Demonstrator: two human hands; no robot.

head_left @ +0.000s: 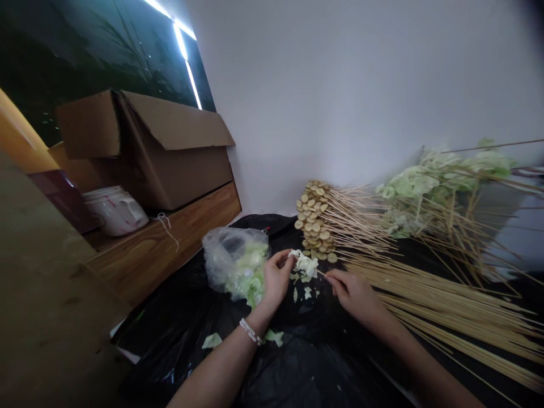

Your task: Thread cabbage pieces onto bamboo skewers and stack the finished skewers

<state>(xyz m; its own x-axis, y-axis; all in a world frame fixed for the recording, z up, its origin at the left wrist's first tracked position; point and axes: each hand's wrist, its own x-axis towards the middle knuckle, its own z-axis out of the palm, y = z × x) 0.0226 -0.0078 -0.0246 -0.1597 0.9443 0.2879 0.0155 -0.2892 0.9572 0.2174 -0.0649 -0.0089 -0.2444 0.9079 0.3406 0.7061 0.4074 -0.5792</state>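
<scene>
My left hand (278, 276), with a beaded bracelet at the wrist, pinches the left end of some pale cabbage pieces (307, 264) threaded on a thin wooden skewer (322, 273). The fingers of my right hand (346, 289) are closed on the skewer just right of the cabbage. Left of my left hand sits a clear plastic bag (221, 255) with cabbage leaves (254, 286) spilling from its mouth. Small cabbage scraps (307, 293) lie below the skewer on black plastic sheeting (293, 374).
Skewers with round slices (315, 218) are stacked by the wall. Bare skewers (450, 300) spread to the right, below a pile of cabbage skewers (420, 181). A cardboard box (182, 170) and a white mug (121, 212) stand at the left on a wooden ledge.
</scene>
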